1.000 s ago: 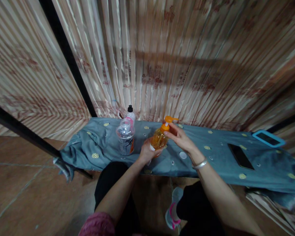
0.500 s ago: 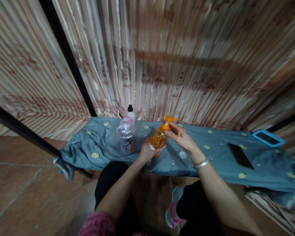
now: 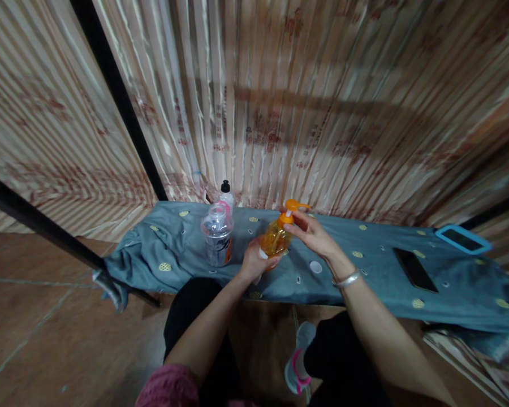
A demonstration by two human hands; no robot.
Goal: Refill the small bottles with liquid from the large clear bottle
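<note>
A pump bottle (image 3: pixel 275 239) of amber liquid with an orange pump head leans to the right above the cloth. My left hand (image 3: pixel 255 260) is wrapped round its lower body. The fingers of my right hand (image 3: pixel 311 233) close on the orange collar below the nozzle. To the left stands a wide clear plastic bottle (image 3: pixel 218 246) without a cap, its label dark and orange. Behind that one is a clear bottle (image 3: pixel 225 199) with a black top and a pink band. A white round disc (image 3: pixel 315 267) lies on the cloth near my right wrist.
A grey-blue patterned cloth (image 3: pixel 152 249) covers the narrow bench. On its right lie a black phone (image 3: pixel 414 269) and a blue-framed tablet (image 3: pixel 463 239). Black metal poles (image 3: pixel 123 102) rise at the left, and a striped curtain (image 3: pixel 263 85) hangs behind.
Both hands keep the same hold on the pump bottle. The view has shifted very slightly; nothing else has visibly moved.
</note>
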